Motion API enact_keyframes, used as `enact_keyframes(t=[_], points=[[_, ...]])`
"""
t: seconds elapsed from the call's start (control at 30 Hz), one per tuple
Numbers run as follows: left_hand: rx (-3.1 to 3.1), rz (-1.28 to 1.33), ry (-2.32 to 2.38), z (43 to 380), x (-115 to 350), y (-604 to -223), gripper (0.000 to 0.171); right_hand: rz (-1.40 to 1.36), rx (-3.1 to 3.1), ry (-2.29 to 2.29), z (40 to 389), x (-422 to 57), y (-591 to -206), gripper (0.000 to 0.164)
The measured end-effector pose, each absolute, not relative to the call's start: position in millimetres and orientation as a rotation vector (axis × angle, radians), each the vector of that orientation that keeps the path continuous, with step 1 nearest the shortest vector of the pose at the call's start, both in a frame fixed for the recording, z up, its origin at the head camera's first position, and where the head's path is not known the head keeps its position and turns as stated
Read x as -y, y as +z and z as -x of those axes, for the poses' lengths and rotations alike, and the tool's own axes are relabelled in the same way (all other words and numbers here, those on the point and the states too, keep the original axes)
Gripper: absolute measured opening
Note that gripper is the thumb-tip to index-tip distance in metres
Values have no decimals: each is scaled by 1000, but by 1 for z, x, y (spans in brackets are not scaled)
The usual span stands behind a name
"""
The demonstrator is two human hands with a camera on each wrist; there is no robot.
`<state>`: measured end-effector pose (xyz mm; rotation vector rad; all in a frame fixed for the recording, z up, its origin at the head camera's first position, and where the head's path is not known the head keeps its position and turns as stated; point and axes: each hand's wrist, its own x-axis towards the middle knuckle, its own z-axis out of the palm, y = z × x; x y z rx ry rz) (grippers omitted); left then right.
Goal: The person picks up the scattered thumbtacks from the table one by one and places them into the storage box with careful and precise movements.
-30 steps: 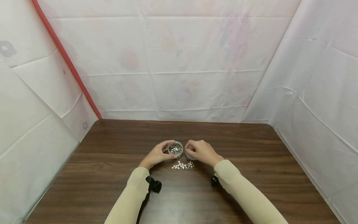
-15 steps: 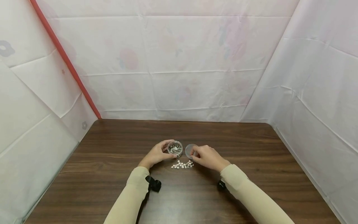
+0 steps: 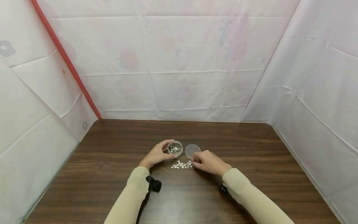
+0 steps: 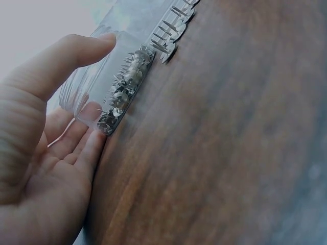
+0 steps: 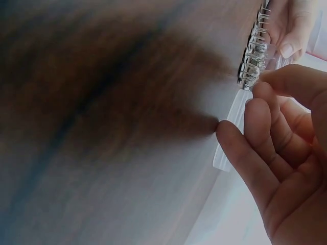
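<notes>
My left hand [image 3: 157,156] holds a clear round jar [image 3: 180,154] from its left side, thumb in front and fingers behind. Silver thumbtacks cover the bottom of the jar, seen through its wall in the left wrist view. In front of it a small pile of thumbtacks [image 3: 182,165] lies on the table; several stand points up in the left wrist view [image 4: 171,33]. At the pile's right end, my right hand [image 3: 211,162] brings thumb and index finger together on a thumbtack [image 5: 248,79], partly hidden by the fingertips. Its other fingers are bent, one touching the tabletop.
A clear round lid [image 3: 192,149] lies flat right of the jar, just behind the right fingers. Dark wood tabletop [image 3: 117,146] spreads around both hands. White patterned sheets [image 3: 173,68] hang behind and at both sides. Black wrist cameras [image 3: 154,184] sit under the forearms.
My right hand has moved from beside the jar, over the lid, down toward me to the right end of the thumbtack pile. The lid is now largely uncovered. The left hand and jar stay put.
</notes>
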<state>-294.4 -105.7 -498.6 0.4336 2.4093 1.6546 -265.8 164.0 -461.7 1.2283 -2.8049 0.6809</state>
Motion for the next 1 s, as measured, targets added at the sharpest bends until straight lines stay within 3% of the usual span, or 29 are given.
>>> enact_keyframes(t=[1.0], points=[[-2418, -408, 1646, 293, 106, -497, 81, -1195, 2889, 579, 262, -161, -461, 6]])
